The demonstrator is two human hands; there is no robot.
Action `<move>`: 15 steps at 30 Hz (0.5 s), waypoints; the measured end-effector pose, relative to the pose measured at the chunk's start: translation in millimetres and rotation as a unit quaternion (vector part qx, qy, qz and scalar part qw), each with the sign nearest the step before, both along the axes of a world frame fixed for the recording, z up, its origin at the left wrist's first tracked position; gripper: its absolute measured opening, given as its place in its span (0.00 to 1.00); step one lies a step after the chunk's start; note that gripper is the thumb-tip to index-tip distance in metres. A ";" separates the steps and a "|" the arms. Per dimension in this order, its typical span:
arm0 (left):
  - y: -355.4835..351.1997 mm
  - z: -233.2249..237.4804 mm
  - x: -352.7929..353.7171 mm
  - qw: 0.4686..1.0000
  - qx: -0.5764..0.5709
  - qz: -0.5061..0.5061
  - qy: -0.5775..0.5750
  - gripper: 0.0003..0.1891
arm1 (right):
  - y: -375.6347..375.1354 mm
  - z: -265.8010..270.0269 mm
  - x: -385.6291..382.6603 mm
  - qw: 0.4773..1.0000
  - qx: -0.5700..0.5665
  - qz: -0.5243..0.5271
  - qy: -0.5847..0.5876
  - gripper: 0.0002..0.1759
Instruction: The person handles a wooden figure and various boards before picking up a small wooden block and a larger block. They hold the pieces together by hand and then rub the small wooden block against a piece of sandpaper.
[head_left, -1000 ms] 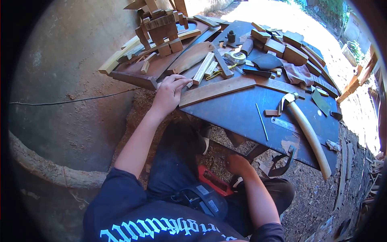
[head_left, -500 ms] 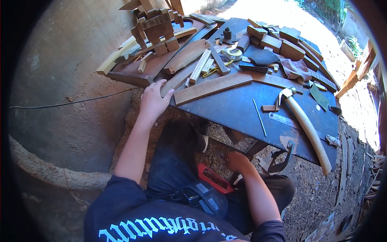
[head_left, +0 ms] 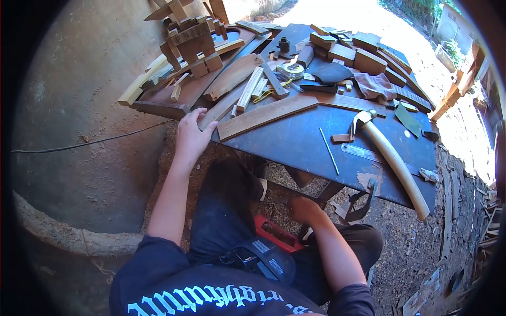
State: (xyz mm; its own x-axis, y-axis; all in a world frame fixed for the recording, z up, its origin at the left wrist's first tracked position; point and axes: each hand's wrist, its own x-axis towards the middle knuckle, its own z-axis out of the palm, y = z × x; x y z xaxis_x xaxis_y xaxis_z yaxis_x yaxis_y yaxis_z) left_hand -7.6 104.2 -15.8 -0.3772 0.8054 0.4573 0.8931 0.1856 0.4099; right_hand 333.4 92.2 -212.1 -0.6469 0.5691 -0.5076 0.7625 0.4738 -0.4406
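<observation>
My left hand (head_left: 193, 131) rests at the near left corner of the dark table (head_left: 274, 145), its fingers apart around the end of a wooden board (head_left: 224, 109). Beside that board lies a longer plank (head_left: 269, 117). My right hand (head_left: 305, 210) hangs low in shadow under the table's front edge, near my knee; its fingers are too dark to make out. A red object (head_left: 276, 234) sits between my legs, left of that forearm. On the table's right part lies a hammer (head_left: 392, 158) with a pale handle, beside a metal ruler (head_left: 361, 152) and a thin rod (head_left: 329, 151).
Wooden blocks (head_left: 370, 61), a cloth (head_left: 375, 86) and a tape measure (head_left: 290, 71) lie toward the back. Stacked wood pieces (head_left: 192, 42) rise at the back left. A clamp (head_left: 361, 205) hangs at the front edge. A log (head_left: 74, 234) lies left.
The view has shifted slightly, so the table and tools appear farther left and a little higher. My left hand remains at the board's end, and my right hand stays low.
</observation>
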 end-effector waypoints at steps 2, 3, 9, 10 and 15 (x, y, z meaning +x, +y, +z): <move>2.4 6.0 10.2 0.990 0.051 0.007 0.129 0.18 | -0.8 13.7 -1.4 1.000 0.001 -0.002 0.002 0.15; 5.5 14.5 19.3 0.989 0.060 -0.029 0.131 0.16 | -0.5 13.2 -2.1 1.000 0.001 -0.003 -0.001 0.15; 60.3 41.7 75.9 0.960 -0.021 -0.244 0.134 0.09 | 0.0 17.3 -3.3 1.000 -0.006 0.011 -0.005 0.16; 77.0 39.4 80.5 0.953 -0.068 -0.254 0.148 0.12 | 0.0 16.6 -2.9 1.000 -0.004 0.010 -0.004 0.16; 121.5 31.1 89.4 0.939 -0.113 -0.270 0.182 0.25 | 2.2 19.1 1.5 1.000 -0.012 -0.003 -0.006 0.16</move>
State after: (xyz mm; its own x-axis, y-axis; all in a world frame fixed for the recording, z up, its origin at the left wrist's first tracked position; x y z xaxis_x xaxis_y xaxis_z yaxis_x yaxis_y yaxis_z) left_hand 81.8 225.7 15.3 0.2627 0.9261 0.2706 0.9550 -0.2896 0.0643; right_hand 334.9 94.4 -193.0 -0.6377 0.5608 -0.5281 0.7703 0.4592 -0.4424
